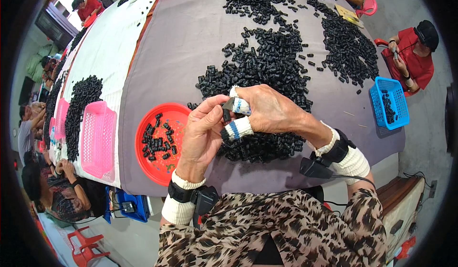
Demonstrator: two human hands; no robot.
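Observation:
Above the grey-covered table point(167, 52), my two hands meet in front of a pile of small black cylindrical parts point(267, 62). My left hand point(202, 133) is closed, pinching one small black part point(226, 115) between thumb and fingers. My right hand point(269, 108) is closed too, its thumb and a finger wrapped in white cloth covers. A small grey, blade-like piece point(229, 104) sticks out of its grip against the black part; its exact kind is too small to tell. Beside my left hand stands a round red tray point(141, 159) holding several loose black parts.
Pink baskets point(98, 143) stand left on a white cloth beside another black heap point(85, 95). At the right edge is a blue basket point(391, 113) with black parts. A co-worker in red point(415, 59) sits beyond it. More people line the table's left side.

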